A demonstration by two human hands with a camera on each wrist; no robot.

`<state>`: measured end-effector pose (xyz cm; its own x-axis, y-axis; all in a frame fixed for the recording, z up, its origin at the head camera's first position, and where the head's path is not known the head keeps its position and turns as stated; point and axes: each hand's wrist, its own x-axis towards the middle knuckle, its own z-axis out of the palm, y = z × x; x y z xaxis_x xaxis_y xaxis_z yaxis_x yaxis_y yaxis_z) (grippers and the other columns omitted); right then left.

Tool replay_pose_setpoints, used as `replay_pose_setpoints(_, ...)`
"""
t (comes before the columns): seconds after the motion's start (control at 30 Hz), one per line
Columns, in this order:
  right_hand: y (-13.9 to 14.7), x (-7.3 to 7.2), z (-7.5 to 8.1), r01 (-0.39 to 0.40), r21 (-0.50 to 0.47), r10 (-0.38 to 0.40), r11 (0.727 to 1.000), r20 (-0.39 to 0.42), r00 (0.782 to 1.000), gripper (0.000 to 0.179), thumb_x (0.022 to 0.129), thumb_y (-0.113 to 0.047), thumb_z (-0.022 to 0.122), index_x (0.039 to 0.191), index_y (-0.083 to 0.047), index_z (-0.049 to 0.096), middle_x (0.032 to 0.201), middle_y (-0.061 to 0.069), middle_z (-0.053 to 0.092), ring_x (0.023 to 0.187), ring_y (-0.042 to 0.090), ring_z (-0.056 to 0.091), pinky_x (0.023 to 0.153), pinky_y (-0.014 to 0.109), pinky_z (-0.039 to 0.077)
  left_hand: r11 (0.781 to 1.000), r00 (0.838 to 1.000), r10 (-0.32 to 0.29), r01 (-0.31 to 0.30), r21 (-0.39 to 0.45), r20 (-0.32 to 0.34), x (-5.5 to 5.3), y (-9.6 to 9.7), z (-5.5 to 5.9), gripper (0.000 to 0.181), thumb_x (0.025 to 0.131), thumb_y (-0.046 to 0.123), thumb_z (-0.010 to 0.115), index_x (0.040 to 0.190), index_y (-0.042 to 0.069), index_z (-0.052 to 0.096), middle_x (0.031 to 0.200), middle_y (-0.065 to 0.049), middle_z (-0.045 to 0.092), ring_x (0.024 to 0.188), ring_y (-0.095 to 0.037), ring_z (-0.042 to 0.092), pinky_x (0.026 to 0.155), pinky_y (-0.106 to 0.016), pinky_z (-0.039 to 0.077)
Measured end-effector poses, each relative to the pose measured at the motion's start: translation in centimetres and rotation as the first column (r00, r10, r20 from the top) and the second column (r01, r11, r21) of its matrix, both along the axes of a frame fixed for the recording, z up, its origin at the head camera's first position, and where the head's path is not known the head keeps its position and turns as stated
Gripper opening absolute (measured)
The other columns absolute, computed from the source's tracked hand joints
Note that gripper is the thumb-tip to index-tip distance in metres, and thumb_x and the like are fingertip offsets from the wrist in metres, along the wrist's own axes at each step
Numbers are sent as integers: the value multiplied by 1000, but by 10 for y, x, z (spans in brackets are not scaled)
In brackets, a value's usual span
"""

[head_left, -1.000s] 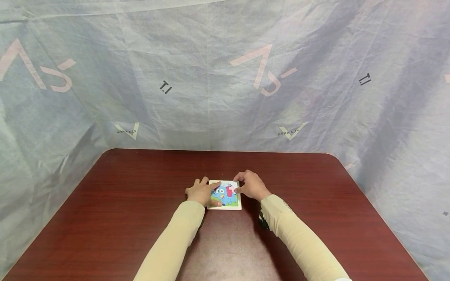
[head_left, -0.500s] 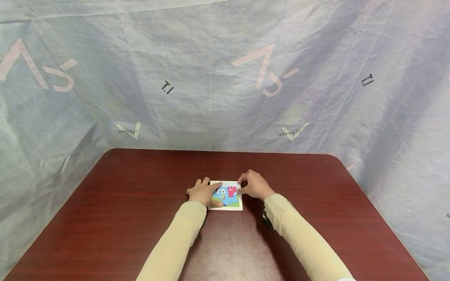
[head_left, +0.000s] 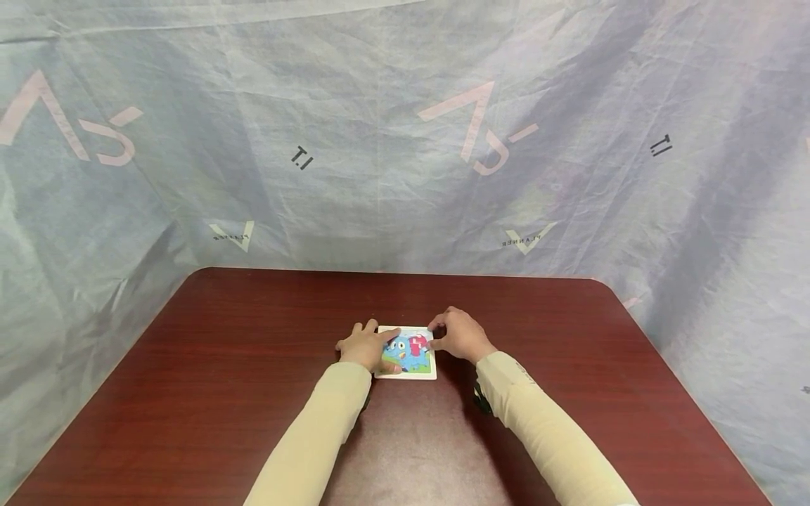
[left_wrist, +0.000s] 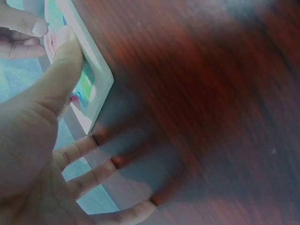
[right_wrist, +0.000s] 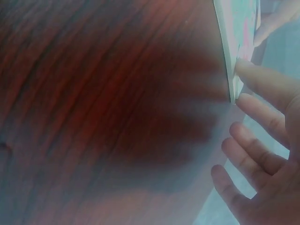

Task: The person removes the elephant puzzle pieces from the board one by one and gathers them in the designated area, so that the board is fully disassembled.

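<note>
A small square jigsaw puzzle (head_left: 414, 362) in a white frame lies on the table, with a blue cartoon figure and a red heart on it. My left hand (head_left: 361, 349) is spread at its left side. The left thumb (left_wrist: 69, 61) rests across the picture, while other fingertips touch the tabletop. At the upper right corner, my right hand (head_left: 462, 335) holds thumb and index finger around a corner puzzle piece, which they largely cover. Its thumb (right_wrist: 248, 70) sits over the frame edge; the remaining fingers curve loosely beside it.
The dark red wooden table (head_left: 253, 407) extends around the puzzle on all sides. A grey printed cloth (head_left: 373, 140) hangs behind the table and along both sides. Both forearms, in pale sleeves, reach in from the near edge.
The red heart, broken up by a pale gap one second ago, now looks more joined. The right hand has shifted slightly to the right at the corner; the left stays on the puzzle.
</note>
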<state>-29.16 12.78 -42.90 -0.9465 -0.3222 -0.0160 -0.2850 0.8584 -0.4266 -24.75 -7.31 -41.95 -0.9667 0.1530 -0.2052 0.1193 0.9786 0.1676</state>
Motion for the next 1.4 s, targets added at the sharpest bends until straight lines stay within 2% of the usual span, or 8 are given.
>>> replay_pose_setpoints(0.37, 0, 2, -6, 37, -34, -38, 999, -18, 999, 23, 81, -21, 88, 101, -15, 78, 102, 5, 62, 97, 22, 60, 83, 42, 53, 1000, 1000, 5, -5, -4, 13, 0, 0, 1, 79, 82, 50, 81, 153, 33, 49, 147, -12, 43, 130, -36, 43, 91, -66, 50)
replay_pose_setpoints(0.63, 5, 4, 2, 40, -6, -40, 999, -65, 997, 25, 82, -25, 88, 102, -16, 78, 100, 2, 61, 93, 21, 61, 77, 42, 54, 1000, 1000, 3, -3, 14, -7, 0, 1, -1, 79, 81, 49, 81, 152, 32, 50, 145, -13, 44, 128, -36, 44, 91, -67, 50)
replay_pose_setpoints(0.8, 13, 3, 8, 19, -8, -19, 1000, -87, 996, 24, 83, -25, 87, 103, -16, 77, 102, 2, 62, 95, 22, 62, 81, 43, 54, 1000, 1000, 7, -7, 9, -13, 1, 0, -3, 80, 80, 51, 81, 152, 33, 50, 148, -13, 43, 130, -37, 44, 91, -68, 49)
replay_pose_setpoints(1.0, 25, 1, 14, 1, -13, -2, 1000, -75, 997, 24, 85, -23, 85, 105, -14, 78, 107, 4, 63, 102, 25, 63, 86, 46, 54, 1000, 1000, 6, -6, 10, -13, 2, 0, -1, 79, 81, 50, 81, 152, 32, 50, 146, -13, 44, 130, -37, 43, 91, -69, 49)
replay_pose_setpoints(1.23, 38, -2, 12, -49, -3, 49, 999, -74, 996, 23, 88, -21, 82, 108, -11, 76, 114, 8, 63, 109, 32, 61, 92, 51, 51, 1000, 1000, 4, -3, 8, -13, -1, -1, -4, 81, 80, 51, 82, 152, 33, 49, 146, -13, 44, 131, -38, 43, 91, -69, 49)
replay_pose_setpoints(1.4, 47, -3, 9, -55, 1, 55, 998, -62, 997, 22, 89, -19, 81, 108, -11, 76, 116, 10, 63, 112, 34, 60, 94, 51, 50, 1000, 1000, 4, -3, 13, -14, -3, -1, -7, 82, 80, 51, 82, 153, 34, 48, 147, -12, 44, 132, -38, 42, 92, -70, 48)
